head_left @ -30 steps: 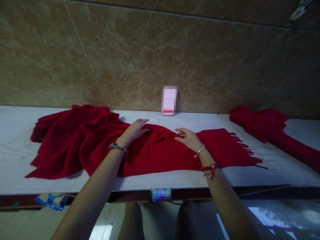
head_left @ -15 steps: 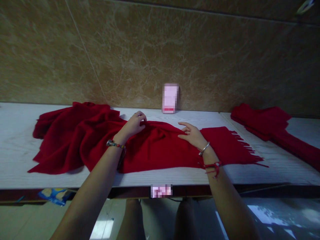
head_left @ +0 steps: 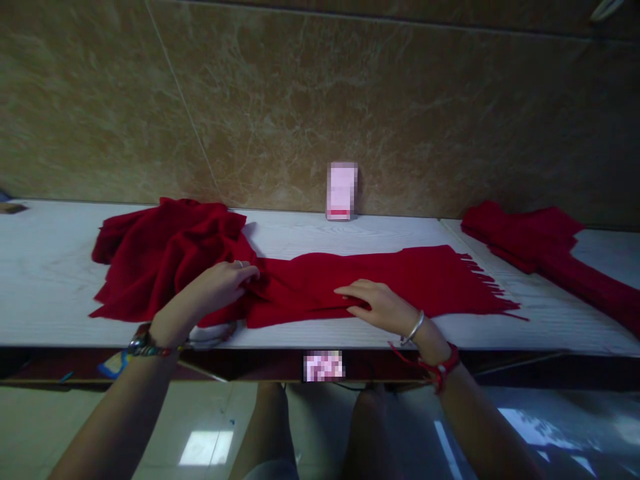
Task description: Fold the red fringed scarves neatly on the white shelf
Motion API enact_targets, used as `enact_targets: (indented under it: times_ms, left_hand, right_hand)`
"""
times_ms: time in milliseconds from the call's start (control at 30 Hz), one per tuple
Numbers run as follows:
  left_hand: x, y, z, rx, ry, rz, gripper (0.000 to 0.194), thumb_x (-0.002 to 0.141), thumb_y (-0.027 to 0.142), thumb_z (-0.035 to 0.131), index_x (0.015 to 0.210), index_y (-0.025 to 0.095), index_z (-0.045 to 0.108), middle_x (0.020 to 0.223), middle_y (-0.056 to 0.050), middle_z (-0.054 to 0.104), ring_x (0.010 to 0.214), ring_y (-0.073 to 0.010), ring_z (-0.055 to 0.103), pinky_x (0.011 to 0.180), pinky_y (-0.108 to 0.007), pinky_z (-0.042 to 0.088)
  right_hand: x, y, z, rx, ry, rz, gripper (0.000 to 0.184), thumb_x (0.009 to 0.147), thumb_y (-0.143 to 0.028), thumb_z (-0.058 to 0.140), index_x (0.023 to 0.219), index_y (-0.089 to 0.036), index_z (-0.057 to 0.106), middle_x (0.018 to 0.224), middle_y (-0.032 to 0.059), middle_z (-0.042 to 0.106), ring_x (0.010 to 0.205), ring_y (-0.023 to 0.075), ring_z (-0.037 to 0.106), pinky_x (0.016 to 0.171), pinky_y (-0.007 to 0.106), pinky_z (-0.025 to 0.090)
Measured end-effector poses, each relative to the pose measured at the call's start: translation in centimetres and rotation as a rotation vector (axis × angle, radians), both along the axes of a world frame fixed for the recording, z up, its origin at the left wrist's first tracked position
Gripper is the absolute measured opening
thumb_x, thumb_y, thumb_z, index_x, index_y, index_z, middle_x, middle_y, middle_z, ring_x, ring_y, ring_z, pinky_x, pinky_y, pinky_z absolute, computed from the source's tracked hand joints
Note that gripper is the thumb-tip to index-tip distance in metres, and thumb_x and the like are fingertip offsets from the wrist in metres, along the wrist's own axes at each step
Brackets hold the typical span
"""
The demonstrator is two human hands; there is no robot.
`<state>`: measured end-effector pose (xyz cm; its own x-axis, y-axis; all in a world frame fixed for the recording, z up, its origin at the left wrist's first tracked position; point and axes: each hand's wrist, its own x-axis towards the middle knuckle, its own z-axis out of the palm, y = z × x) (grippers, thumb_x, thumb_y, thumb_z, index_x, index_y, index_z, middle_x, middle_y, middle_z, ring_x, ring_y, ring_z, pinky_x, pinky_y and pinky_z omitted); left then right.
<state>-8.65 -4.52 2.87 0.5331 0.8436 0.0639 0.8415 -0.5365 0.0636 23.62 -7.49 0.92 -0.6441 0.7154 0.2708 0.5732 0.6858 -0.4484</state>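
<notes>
A red fringed scarf (head_left: pixel 430 280) lies lengthwise on the white wood-grain table. Its fringe points right, and its left part is bunched in loose folds. My left hand (head_left: pixel 220 288), with a ring and a beaded bracelet, has its fingers curled onto the cloth where the bunched part meets the flatter stretch, gripping it. Resting on the scarf's middle near its front edge, my right hand (head_left: pixel 383 305) has its fingers stretched out and the thumb apart. A silver bangle and a red band are on that wrist.
Another red cloth (head_left: pixel 525 237), folded, lies at the table's right. A small pixelated box (head_left: pixel 341 191) stands against the brown marble-look wall. Under the front edge of the table (head_left: pixel 400 337) is an open shelf holding a blue-and-yellow packet (head_left: pixel 114 365).
My left hand has moved left and toward me, drawing the cloth with it. My right hand has slid nearer the front edge. The scarf's middle is now narrower and its left part more bunched.
</notes>
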Motion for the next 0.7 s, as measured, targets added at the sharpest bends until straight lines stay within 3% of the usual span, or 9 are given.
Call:
enact_targets:
  times_ms: [133, 367, 533, 700]
  left_hand:
    - [-0.9, -1.0, -1.2, 0.018, 0.028, 0.002, 0.029, 0.068, 0.012, 0.045, 0.089, 0.017, 0.063, 0.087, -0.008, 0.068, 0.076, -0.0221, 0.063, 0.072, -0.034, 0.049]
    - [-1.3, -1.9, -4.5, 0.162, -0.266, 0.063, 0.026, 0.068, 0.016, 0.045, 0.088, 0.02, 0.061, 0.09, -0.007, 0.067, 0.082, -0.0208, 0.062, 0.076, -0.032, 0.051]
    - [-1.3, -1.6, -4.8, 0.134, -0.294, 0.064, 0.029, 0.065, 0.014, 0.044, 0.089, 0.016, 0.061, 0.092, -0.01, 0.064, 0.086, -0.0225, 0.062, 0.078, -0.033, 0.051]
    - [-1.3, -1.5, -5.0, 0.228, -0.267, 0.029, 0.034, 0.065, 0.011, 0.044, 0.093, 0.017, 0.062, 0.097, -0.009, 0.063, 0.088, -0.0229, 0.06, 0.082, -0.036, 0.05]
  right_hand:
    - [2.1, -1.3, -0.6, 0.034, 0.016, -0.038, 0.037, 0.08, -0.021, 0.057, 0.118, -0.022, 0.06, 0.115, 0.0079, 0.064, 0.109, 0.019, 0.056, 0.096, 0.038, 0.046]
    - [5.4, -1.8, -2.8, 0.066, 0.039, -0.19, 0.028, 0.079, -0.022, 0.058, 0.106, -0.024, 0.066, 0.109, 0.0082, 0.067, 0.104, 0.0211, 0.06, 0.094, 0.042, 0.048]
    - [5.3, -1.6, -3.6, 0.112, 0.046, -0.239, 0.022, 0.081, -0.018, 0.052, 0.095, -0.023, 0.069, 0.1, 0.0067, 0.07, 0.097, 0.0202, 0.062, 0.091, 0.041, 0.05]
    - [5.1, -1.3, -3.4, 0.083, 0.048, -0.313, 0.029, 0.083, -0.018, 0.049, 0.107, -0.021, 0.065, 0.104, 0.0073, 0.07, 0.098, 0.02, 0.063, 0.091, 0.04, 0.049]
